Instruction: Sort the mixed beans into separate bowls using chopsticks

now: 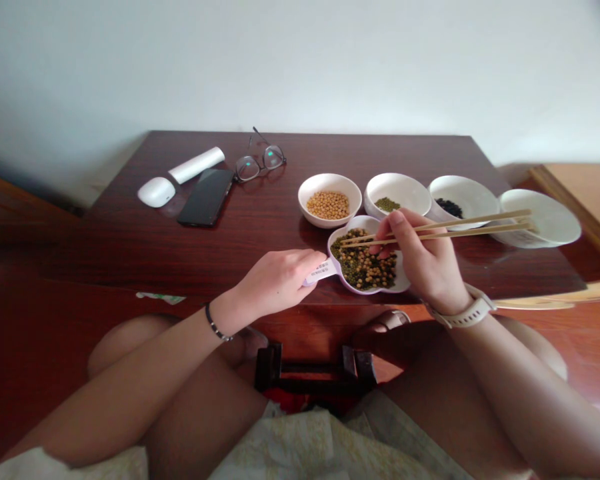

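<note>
My left hand [283, 283] is closed round the labelled handle of a white, lilac-rimmed dish [403, 277] at the table's front edge. Mixed beans [363, 263], yellow, green and dark, fill much of it. In my right hand [420, 253] is a pair of wooden chopsticks [473, 223], their tips down among the beans on the dish's left side. Whether the tips grip a bean is too small to tell. Behind the dish stand a bowl of yellow beans [329, 205], a bowl with green beans [388, 204] and a bowl with black beans [449, 208].
Another white bowl [555, 220] sits at the right end, its inside partly hidden behind the chopsticks. Eyeglasses [260, 165], a black phone [206, 197], a white cylinder [197, 165] and a white rounded device [156, 192] lie at the left of the dark wooden table [260, 233].
</note>
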Available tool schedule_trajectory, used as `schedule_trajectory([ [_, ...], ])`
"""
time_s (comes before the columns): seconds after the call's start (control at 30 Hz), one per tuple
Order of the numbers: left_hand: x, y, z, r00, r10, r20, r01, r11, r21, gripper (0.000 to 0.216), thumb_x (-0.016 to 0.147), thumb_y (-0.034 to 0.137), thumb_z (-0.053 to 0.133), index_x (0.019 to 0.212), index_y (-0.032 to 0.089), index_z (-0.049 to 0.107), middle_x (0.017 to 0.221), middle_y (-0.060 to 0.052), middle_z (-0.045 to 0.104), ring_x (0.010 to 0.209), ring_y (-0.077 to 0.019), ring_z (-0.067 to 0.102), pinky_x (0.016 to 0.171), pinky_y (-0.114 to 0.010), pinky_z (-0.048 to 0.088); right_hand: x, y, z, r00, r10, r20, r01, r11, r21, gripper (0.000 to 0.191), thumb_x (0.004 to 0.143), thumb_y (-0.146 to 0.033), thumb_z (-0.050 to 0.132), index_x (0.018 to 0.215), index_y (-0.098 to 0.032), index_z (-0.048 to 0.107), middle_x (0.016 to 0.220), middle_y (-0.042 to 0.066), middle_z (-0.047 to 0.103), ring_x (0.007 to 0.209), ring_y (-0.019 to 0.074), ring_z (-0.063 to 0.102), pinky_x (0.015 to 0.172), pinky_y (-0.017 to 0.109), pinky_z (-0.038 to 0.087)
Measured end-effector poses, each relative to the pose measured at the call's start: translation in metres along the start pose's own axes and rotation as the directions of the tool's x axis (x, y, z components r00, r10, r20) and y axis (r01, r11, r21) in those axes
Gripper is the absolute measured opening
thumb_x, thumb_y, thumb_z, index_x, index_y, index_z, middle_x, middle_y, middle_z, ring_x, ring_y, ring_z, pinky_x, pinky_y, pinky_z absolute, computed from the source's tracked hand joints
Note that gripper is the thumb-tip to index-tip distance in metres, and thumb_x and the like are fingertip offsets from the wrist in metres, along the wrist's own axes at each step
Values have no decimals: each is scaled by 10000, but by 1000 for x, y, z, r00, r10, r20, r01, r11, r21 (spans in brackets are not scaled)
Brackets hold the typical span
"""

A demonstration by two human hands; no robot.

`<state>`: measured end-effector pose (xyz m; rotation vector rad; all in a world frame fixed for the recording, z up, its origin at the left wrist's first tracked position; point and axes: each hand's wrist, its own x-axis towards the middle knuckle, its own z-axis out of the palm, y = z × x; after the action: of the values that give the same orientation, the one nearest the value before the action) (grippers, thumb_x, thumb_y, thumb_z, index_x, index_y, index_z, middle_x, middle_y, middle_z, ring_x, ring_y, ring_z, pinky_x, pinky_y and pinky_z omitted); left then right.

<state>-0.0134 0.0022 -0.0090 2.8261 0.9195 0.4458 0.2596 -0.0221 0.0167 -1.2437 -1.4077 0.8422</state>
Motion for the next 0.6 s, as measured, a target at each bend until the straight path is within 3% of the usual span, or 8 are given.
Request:
schedule_trajectory([
  [0.6,0,0,0,1000,2,6,-2,1000,-5,222,1035,227,655,1255,200,638,1136,-36,785,1011,-197,772,787,-301,556,1,3,-1,999,10,-37,-10,1000,-6,479,1058,-620,617,842,-200,695,778,53,680,667,162,689,588,285,543],
])
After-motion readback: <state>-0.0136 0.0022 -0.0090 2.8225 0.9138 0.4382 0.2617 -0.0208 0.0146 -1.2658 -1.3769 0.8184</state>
